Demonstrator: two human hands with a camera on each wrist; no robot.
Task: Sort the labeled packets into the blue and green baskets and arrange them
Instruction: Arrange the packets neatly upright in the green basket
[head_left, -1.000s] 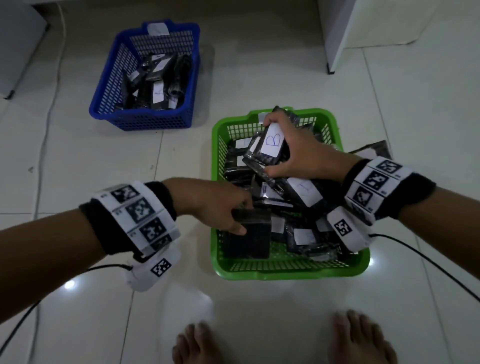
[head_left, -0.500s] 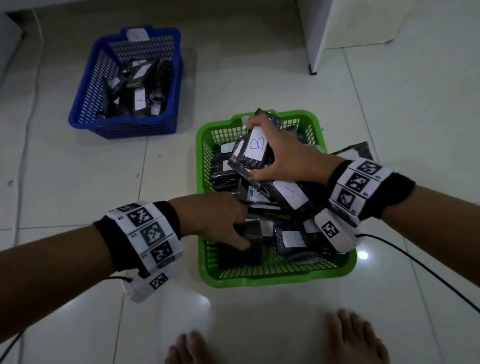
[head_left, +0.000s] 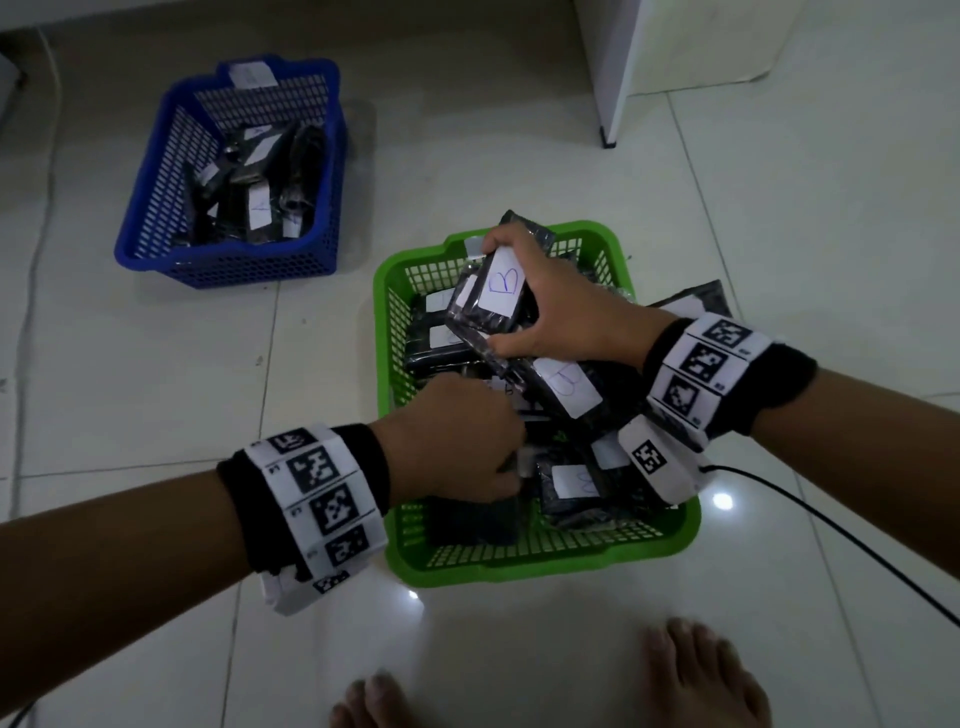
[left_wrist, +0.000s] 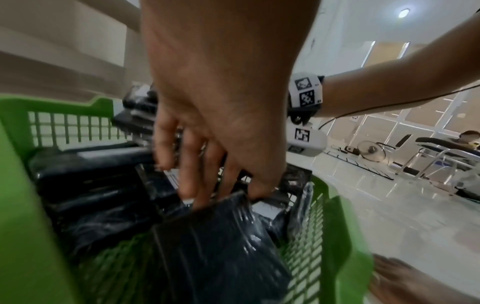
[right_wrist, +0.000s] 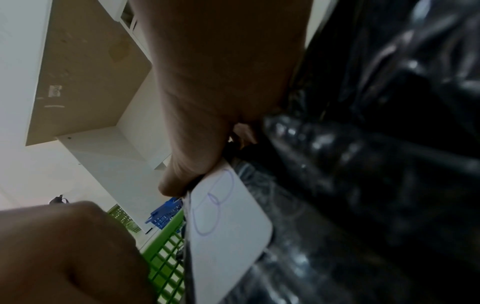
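Several black plastic-wrapped packets with white labels marked B fill the green basket (head_left: 519, 571) on the floor in front of me. My right hand (head_left: 550, 317) grips a small stack of these packets (head_left: 488, 306) over the basket's far side, its top label reading B (right_wrist: 226, 222). My left hand (head_left: 457, 452) reaches into the basket's near left part. Its fingers (left_wrist: 192, 181) and thumb pinch the top edge of an upright black packet (left_wrist: 221, 242). The blue basket (head_left: 228, 270) stands farther left, holding several packets with white labels (head_left: 260, 208).
One black packet (head_left: 696, 299) lies on the tiles outside the green basket's right wall. A white cabinet (head_left: 675, 52) stands at the back right. A black cable (head_left: 831, 540) trails from my right wrist across the floor. My bare feet (head_left: 701, 675) are just below the green basket.
My left hand has moved a little rightward and deeper over the basket's packets, closing on the upright packet's top. My right hand keeps hold of the B stack in about the same place.
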